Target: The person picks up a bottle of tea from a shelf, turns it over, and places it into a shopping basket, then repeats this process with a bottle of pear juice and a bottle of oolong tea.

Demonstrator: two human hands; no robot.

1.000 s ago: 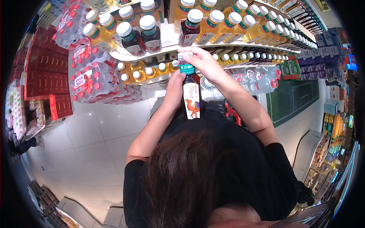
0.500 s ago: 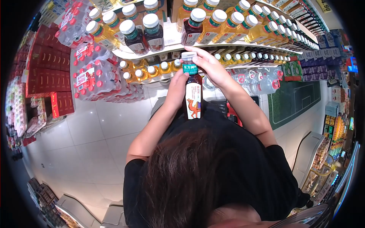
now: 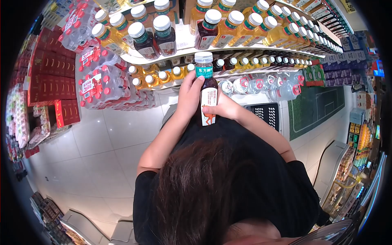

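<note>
A dark tea bottle with a white cap, green neck band and white label showing an orange animal stands upright before my chest. My left hand is closed round its upper left side, with the thumb just below the green band. Lower down on the right, my right hand grips the bottle near its base, thumb across the label. The fingers behind the bottle are hidden. Beyond it, a similar dark bottle stands at the front of the upper shelf.
Rows of yellow tea bottles fill the upper shelf ahead. Shrink-wrapped bottle packs are stacked at left beside red boxes. Large clear water jugs stand low on the right, near a black perforated crate.
My right hand has moved from the bottle's cap down to its lower right side. The left hand stays on the bottle, which has barely shifted.
</note>
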